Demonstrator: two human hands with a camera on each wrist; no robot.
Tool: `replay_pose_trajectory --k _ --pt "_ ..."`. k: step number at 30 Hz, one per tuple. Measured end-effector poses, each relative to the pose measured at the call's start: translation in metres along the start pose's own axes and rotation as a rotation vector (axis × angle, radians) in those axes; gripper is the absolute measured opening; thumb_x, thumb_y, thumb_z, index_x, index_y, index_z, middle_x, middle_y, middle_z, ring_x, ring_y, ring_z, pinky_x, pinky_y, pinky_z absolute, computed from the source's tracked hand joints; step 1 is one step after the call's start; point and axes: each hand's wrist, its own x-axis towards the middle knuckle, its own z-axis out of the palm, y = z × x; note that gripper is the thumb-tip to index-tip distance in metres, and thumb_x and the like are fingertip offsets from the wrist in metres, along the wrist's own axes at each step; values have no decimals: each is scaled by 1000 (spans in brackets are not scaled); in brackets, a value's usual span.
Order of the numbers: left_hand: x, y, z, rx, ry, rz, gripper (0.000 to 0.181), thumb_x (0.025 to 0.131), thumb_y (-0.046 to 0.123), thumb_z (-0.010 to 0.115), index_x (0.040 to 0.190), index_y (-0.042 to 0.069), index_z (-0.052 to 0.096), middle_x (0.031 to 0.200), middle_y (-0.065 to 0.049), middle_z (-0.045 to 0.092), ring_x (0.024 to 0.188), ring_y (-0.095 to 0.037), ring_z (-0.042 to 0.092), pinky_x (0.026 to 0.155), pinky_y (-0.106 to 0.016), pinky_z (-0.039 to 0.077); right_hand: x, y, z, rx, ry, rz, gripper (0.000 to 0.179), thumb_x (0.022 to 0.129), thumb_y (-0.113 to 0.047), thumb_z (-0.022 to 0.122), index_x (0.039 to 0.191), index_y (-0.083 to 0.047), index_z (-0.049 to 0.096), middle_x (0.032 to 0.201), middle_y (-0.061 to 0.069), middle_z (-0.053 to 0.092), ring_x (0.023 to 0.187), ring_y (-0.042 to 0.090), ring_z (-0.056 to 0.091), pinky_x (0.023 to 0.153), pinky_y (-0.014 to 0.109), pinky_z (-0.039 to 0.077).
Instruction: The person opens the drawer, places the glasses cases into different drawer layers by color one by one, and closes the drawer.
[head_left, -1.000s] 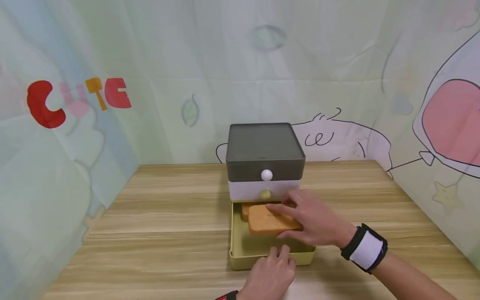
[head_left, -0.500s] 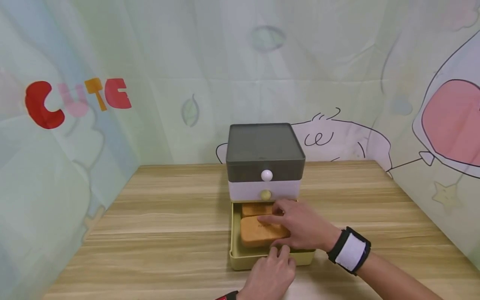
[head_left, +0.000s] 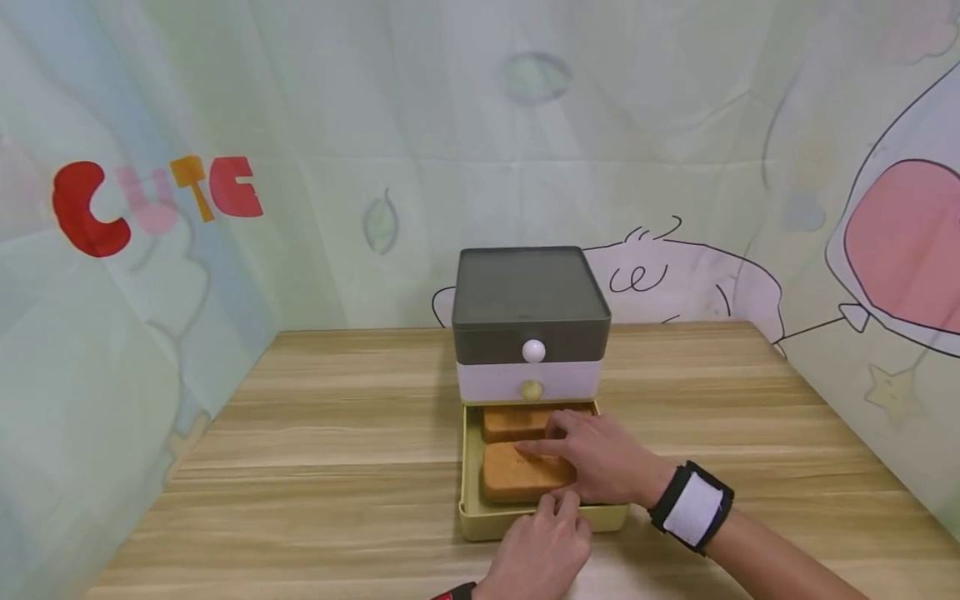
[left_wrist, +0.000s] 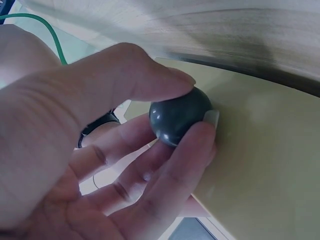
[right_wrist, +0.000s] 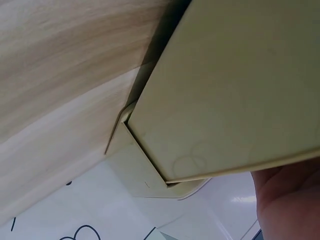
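Note:
My left hand [head_left: 542, 546] is at the front of the pulled-out yellow drawer [head_left: 489, 527]. In the left wrist view its thumb and fingers pinch the dark round knob [left_wrist: 177, 114] on the drawer front. Over the drawer, my right hand [head_left: 611, 460] grips the right end of a brown, bread-slice-shaped block [head_left: 519, 477] with printing on top; the block lies low inside the drawer. Just behind it sits a similar brown block [head_left: 510, 423], partly covered by the fingers. The right wrist view mostly catches the drawer's side wall [right_wrist: 235, 90], with part of the right hand [right_wrist: 290, 205] beyond its rim.
Above the open drawer are a white drawer [head_left: 487, 382] with a yellow knob and a dark grey drawer [head_left: 487, 342] with a white knob, both pushed in. A shallow grey tray top [head_left: 525, 283] caps the unit. It stands on a wood-grain table [head_left: 337, 467] before printed curtains.
My right hand has brought the front block down and slightly left into the drawer, uncovering more of the block behind. My left hand has stayed at the knob.

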Motion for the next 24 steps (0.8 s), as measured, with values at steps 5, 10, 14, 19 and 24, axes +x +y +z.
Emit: replay_pose_trajectory --k 5,10,14,19,24 --pt "0 0 0 1 0 2 10 94 27 70 86 24 75 96 4 65 75 -9 64 43 -15 44 -1 -1 4 -4 -5 13 59 78 -46 82 134 -40 66 98 -6 59 78 6 48 58 19 30" --pt "0 0 0 -6 -19 6 10 95 27 69 87 24 75 98 3 65 77 -10 64 44 -16 45 -2 -1 6 -6 -8 27 60 77 -45 83 134 -40 66 97 -5 59 76 6 48 57 19 31" --pt "0 0 -1 -14 -39 9 12 96 27 68 87 24 75 97 3 65 76 -9 63 43 -16 45 -2 -1 7 -8 0 24 60 76 -45 83 134 -40 66 96 -5 59 75 6 49 56 19 32" --pt "1 0 -2 -28 -68 10 13 97 27 68 86 25 74 95 5 63 75 -8 62 44 -15 44 -3 -1 7 -14 13 24 60 76 -44 84 133 -40 67 96 -5 58 75 6 49 57 19 32" --pt "0 0 -2 -21 -65 10 12 97 27 68 86 25 74 95 5 62 72 -7 59 43 -15 43 -3 0 7 2 14 5 60 77 -44 84 134 -37 67 97 -6 58 78 6 50 59 20 36"
